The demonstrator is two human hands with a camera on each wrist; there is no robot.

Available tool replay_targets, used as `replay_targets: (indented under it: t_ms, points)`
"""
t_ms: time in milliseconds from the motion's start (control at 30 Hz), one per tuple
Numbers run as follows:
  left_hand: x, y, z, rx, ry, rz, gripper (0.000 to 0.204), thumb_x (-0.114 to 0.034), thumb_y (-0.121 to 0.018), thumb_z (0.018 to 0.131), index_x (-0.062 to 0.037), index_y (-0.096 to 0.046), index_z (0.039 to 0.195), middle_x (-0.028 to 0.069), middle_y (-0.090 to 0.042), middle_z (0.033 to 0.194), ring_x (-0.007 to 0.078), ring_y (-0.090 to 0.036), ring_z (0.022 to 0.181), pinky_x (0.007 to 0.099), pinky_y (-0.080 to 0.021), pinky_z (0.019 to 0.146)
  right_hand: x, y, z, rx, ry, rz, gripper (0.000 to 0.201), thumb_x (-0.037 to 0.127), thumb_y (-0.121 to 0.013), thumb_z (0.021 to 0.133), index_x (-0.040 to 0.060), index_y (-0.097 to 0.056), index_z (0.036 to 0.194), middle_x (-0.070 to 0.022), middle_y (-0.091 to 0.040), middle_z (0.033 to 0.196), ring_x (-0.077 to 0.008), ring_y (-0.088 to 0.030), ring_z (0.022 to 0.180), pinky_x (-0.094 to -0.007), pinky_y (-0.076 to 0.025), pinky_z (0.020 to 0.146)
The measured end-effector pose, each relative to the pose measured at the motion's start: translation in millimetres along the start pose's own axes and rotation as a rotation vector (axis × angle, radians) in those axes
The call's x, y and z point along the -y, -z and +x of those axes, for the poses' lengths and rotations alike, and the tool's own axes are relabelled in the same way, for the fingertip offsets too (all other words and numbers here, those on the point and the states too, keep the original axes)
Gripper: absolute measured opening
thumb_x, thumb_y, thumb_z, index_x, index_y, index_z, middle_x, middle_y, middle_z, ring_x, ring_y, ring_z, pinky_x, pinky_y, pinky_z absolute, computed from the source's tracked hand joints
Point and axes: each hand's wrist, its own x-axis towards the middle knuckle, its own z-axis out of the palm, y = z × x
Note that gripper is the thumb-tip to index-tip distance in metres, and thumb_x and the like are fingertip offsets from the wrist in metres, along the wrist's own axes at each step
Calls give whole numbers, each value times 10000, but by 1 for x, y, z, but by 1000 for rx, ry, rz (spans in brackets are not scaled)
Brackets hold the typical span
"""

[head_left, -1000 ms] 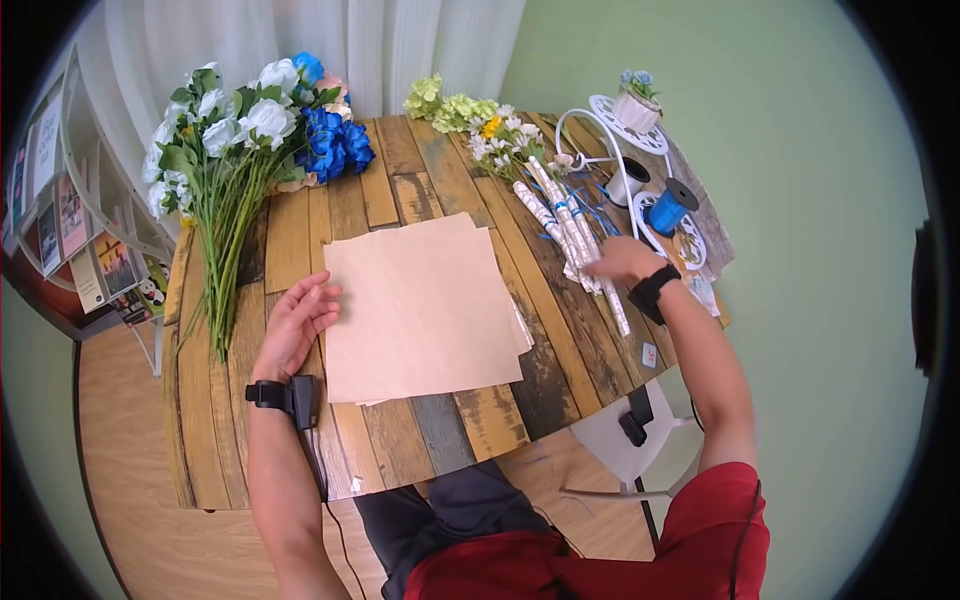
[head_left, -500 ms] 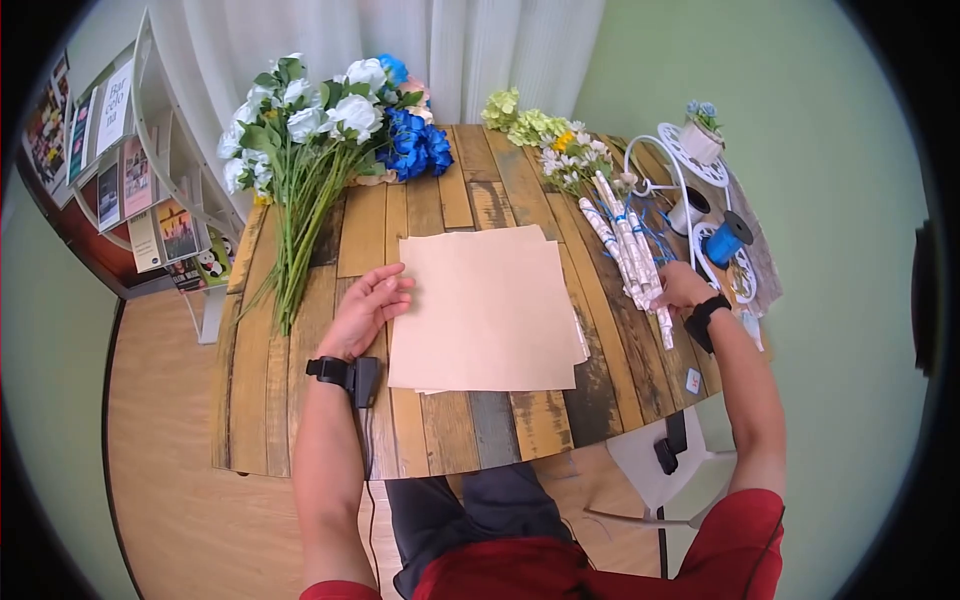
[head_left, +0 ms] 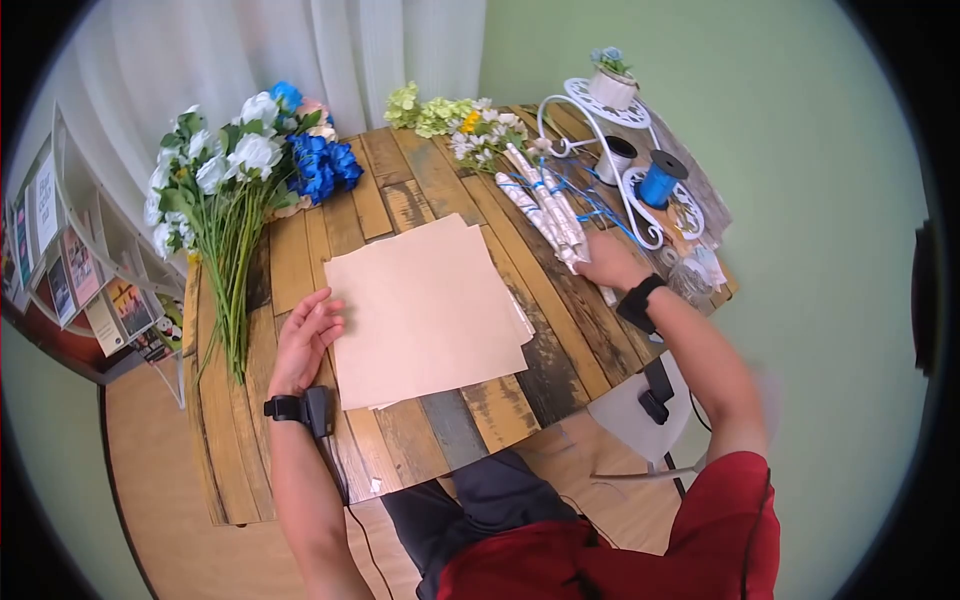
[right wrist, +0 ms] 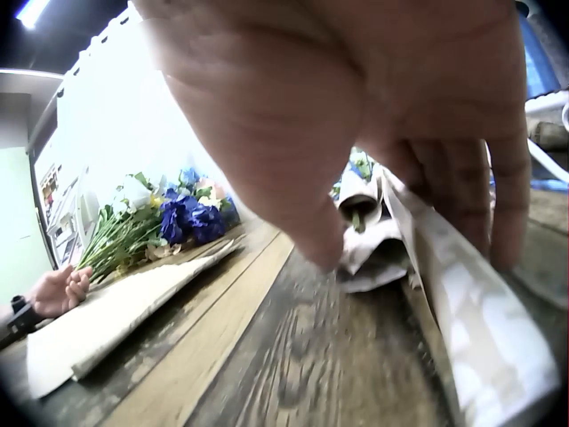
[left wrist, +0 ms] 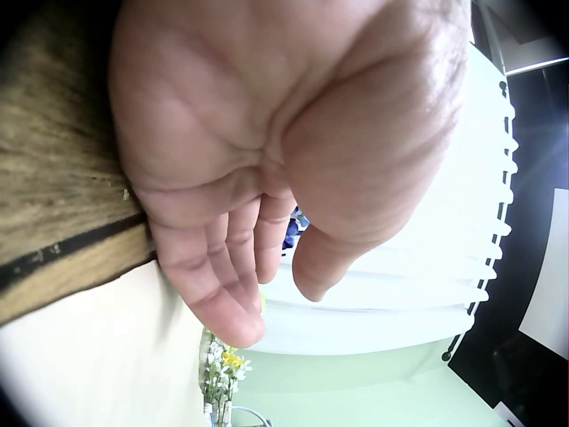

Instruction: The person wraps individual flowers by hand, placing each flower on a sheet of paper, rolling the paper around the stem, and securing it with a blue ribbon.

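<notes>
In the head view my left hand [head_left: 308, 335] rests beside the left edge of a stack of light-brown paper sheets [head_left: 430, 310]. Its fingers curl loosely around nothing, and the palm shows in the left wrist view. To the right, my right hand [head_left: 612, 262] grips the near end of a bundle of white patterned paper rolls [head_left: 545, 205] bound with blue ribbon. The right wrist view shows the thumb on one side of the rolls [right wrist: 471, 311] and the fingers on the other. That hand hides part of the lower ends.
White roses [head_left: 255, 155] with long green stems and blue flowers [head_left: 322, 168] lie at the back left. Daisies [head_left: 490, 135] and pale green blooms [head_left: 435, 115] lie at the back. A white metal stand [head_left: 608, 105], a potted plant [head_left: 612, 82] and a blue ribbon spool [head_left: 662, 180] stand right.
The head view has swung about. My right hand has shifted farther up the paper rolls and now covers more of their near ends. My left hand stays beside the brown paper.
</notes>
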Motion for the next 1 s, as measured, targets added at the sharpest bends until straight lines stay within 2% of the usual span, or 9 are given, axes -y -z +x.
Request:
replay_targets:
  t_ms: [33, 133, 333, 467, 500, 600, 700, 833, 1000]
  points:
    - [-1, -2, -1, -6, -3, 3, 379, -174, -527, 1013, -13, -475, 1352, 91, -634, 1142, 112, -635, 896, 243, -555, 814, 12, -3, -7, -93, 22, 35, 324, 175, -658, 791, -80, -588, 977, -303, -629, 1011, -448, -615, 960, -503, -482, 860]
    - [0, -1, -1, -5, -9, 7, 380, -170, -532, 1010, -13, -475, 1351, 91, -635, 1143, 112, -635, 894, 238, -555, 810, 9, -27, 5, -246, 81, 35, 267, 99, -618, 786, -76, -577, 983, -296, -624, 1001, -446, -609, 963, -509, -487, 841]
    - [1, 1, 0, 9, -8, -3, 371, -153, -540, 1004, -3, -484, 1339, 113, -635, 1166, 132, -645, 924, 254, -550, 839, 13, -28, 11, -234, 30, -1, 224, 48, -628, 783, -48, -587, 981, -282, -619, 1002, -439, -613, 936, -499, -500, 824]
    - [1, 2, 0, 18, -22, -14, 370, -153, -552, 998, 8, -490, 1326, 115, -635, 1172, 143, -642, 965, 275, -538, 892, 3, -31, 24, -166, 24, -17, 272, 50, -647, 763, -41, -586, 1012, -247, -603, 1035, -413, -595, 983, -502, -495, 833]
    - [2, 4, 2, 12, -24, -16, 370, -153, -552, 998, 8, -490, 1326, 115, -635, 1172, 143, -642, 965, 275, -538, 892, 9, -30, 22, -280, -47, -115, 374, 92, -671, 759, -40, -568, 1093, -236, -581, 1095, -409, -561, 1032, -490, -470, 880]
    - [0, 14, 4, -29, -84, -47, 447, -204, -552, 998, 21, -443, 1368, 163, -571, 1289, 211, -599, 1119, 335, -490, 998, 66, 5, -5, -372, -102, -258, 597, 176, -713, 736, -23, -502, 1259, -190, -511, 1238, -378, -483, 1137, -471, -424, 956]
    - [-8, 28, 1, -97, -117, -115, 611, -303, -532, 999, 36, -311, 1457, 238, -355, 1484, 325, -411, 1344, 421, -376, 1118, 101, -2, -7, -298, 61, -60, 502, 245, -692, 751, -36, -566, 1147, -207, -581, 1108, -390, -562, 1050, -486, -463, 869]
    - [-16, 26, -8, -108, -35, -157, 586, -288, -534, 999, 41, -333, 1440, 242, -367, 1474, 327, -440, 1323, 429, -403, 1097, 131, -26, 11, 52, 45, 175, 326, 256, -676, 759, -45, -640, 877, -222, -650, 902, -396, -642, 878, -498, -491, 785]
    - [-16, 25, -11, 16, 97, -19, 565, -321, -557, 984, 27, -384, 1395, 206, -531, 1345, 275, -568, 1202, 401, -490, 1000, 142, -57, 44, -134, 217, 326, 280, 187, -705, 724, -78, -642, 789, -249, -655, 820, -364, -671, 763, -456, -532, 709]
